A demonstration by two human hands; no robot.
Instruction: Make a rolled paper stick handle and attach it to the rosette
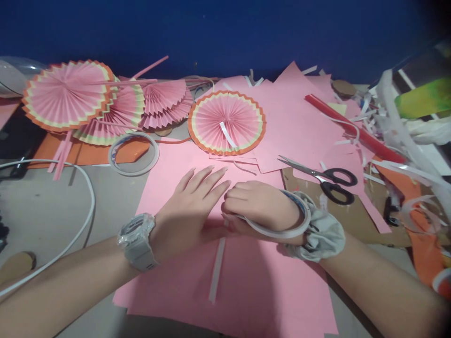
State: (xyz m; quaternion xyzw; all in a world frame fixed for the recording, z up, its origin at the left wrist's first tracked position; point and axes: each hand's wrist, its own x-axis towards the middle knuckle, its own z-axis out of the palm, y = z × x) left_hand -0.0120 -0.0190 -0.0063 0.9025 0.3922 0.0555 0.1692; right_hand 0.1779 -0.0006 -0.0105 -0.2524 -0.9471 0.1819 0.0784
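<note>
My left hand [197, 202] lies with fingers spread on the pink paper sheet [169, 291], a watch on its wrist. Close beside it, my right hand [255, 204] is curled closed, and what its fingers pinch is hidden. A roll of tape [296, 230] hangs around the right hand near the wrist, ahead of a grey-green scrunchie. From beneath both hands a narrow whitish strip of tape [216, 272] runs toward me along the sheet. Beyond the fingers lies a round pleated paper fan [211, 122], pink with yellow and orange edging, a short white strip on its face.
Scissors [317, 176] with black handles lie to the right, near a red stick-like roll [352, 126]. Another tape roll [134, 155] lies left of the sheet. More pleated fans [66, 94] pile up at back left. A white cable [89, 188] curves at left; paper scraps crowd the right.
</note>
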